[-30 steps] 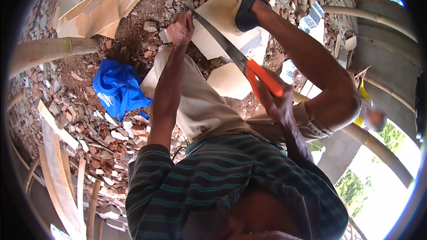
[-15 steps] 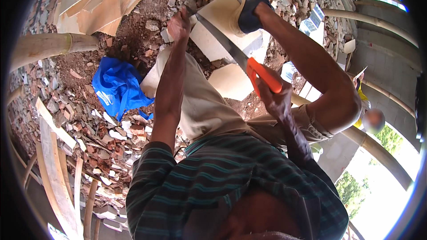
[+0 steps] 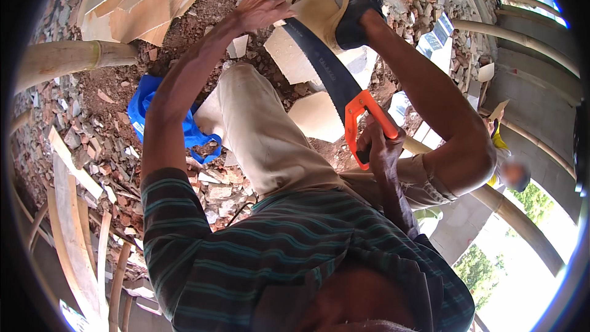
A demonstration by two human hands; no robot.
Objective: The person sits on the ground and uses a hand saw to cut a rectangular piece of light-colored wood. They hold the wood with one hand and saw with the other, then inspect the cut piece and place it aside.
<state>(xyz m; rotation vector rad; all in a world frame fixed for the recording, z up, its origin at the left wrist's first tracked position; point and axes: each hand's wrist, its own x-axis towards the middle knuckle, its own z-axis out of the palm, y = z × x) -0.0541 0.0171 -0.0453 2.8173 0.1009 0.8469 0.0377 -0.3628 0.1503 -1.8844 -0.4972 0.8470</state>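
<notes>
A hand saw with an orange handle [image 3: 353, 126] and a long dark toothed blade [image 3: 326, 64] lies slantwise in front of me, its broad face showing. My right hand [image 3: 382, 147] is wrapped round the handle. At the far end of the blade is my left hand [image 3: 263, 11], fingers closed at the tip; the fingertips and the blade's end overlap, so the exact grip is partly hidden. Beneath the blade lie pale flat slabs [image 3: 316, 117]. My dark shoe [image 3: 359, 15] rests on a tan piece next to the blade.
A blue cloth bag [image 3: 144, 95] lies on the rubble left of my leg. Broken flat sheets [image 3: 147, 9] are stacked at the far left, near a bamboo pole [image 3: 74, 64]. Wooden strips [image 3: 74, 227] stand at lower left. Another person in yellow [image 3: 501, 141] is at the right.
The saw has rolled so its blade's broad face shows, and its handle is slightly lower. My left hand has risen slightly, its elbow swinging out to the left over the blue bag.
</notes>
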